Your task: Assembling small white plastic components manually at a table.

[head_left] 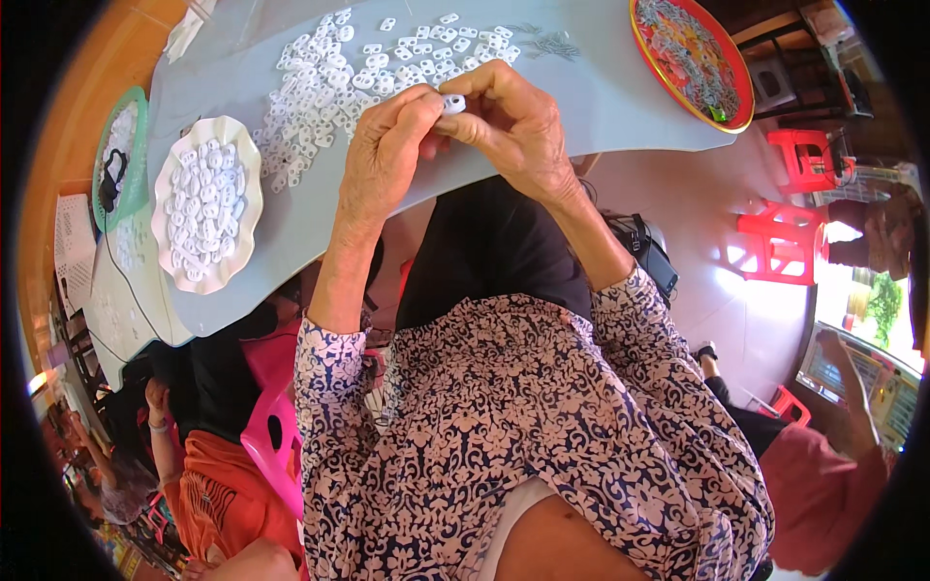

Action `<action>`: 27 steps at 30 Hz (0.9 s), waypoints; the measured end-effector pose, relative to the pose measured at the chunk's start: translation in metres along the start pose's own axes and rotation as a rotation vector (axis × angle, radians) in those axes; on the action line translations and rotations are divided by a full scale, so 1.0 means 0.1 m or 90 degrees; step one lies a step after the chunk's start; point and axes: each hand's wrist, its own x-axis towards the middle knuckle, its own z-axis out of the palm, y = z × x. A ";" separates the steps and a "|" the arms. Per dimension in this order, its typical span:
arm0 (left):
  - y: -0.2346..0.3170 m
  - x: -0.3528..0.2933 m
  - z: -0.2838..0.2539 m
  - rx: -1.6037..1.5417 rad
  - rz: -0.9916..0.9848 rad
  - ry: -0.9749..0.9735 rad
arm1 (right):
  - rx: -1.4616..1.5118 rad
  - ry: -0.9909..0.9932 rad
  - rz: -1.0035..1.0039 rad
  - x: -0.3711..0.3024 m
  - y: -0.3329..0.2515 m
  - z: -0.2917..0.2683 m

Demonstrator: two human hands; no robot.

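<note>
Above the near edge of the table, a small white plastic piece with two holes sits between my fingertips. My left hand pinches its left end with thumb and index finger. From the other side, my right hand has its thumb under the piece and its index finger curled over it. Just beyond my hands, a loose heap of similar white plastic pieces spreads over the tabletop. Several thin grey metal pins or screws lie to the right of the heap; their exact kind is too small to tell.
A white scalloped dish full of white pieces stands at left, beside a green basket. A red round tray with small metal parts is at far right. A person in orange sits at left; red stools stand at right.
</note>
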 end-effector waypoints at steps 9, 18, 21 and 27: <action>-0.02 -0.02 0.00 0.035 0.070 0.035 | 0.042 -0.003 0.034 0.03 -0.05 0.00; -0.06 -0.01 -0.03 0.042 0.065 0.026 | 0.059 -0.006 0.072 0.03 -0.03 -0.04; -0.09 -0.01 -0.05 0.013 0.038 0.019 | 0.036 -0.018 0.071 0.03 -0.02 -0.04; -0.10 -0.01 -0.02 -0.016 0.021 0.031 | 0.026 -0.028 0.095 0.01 -0.09 -0.04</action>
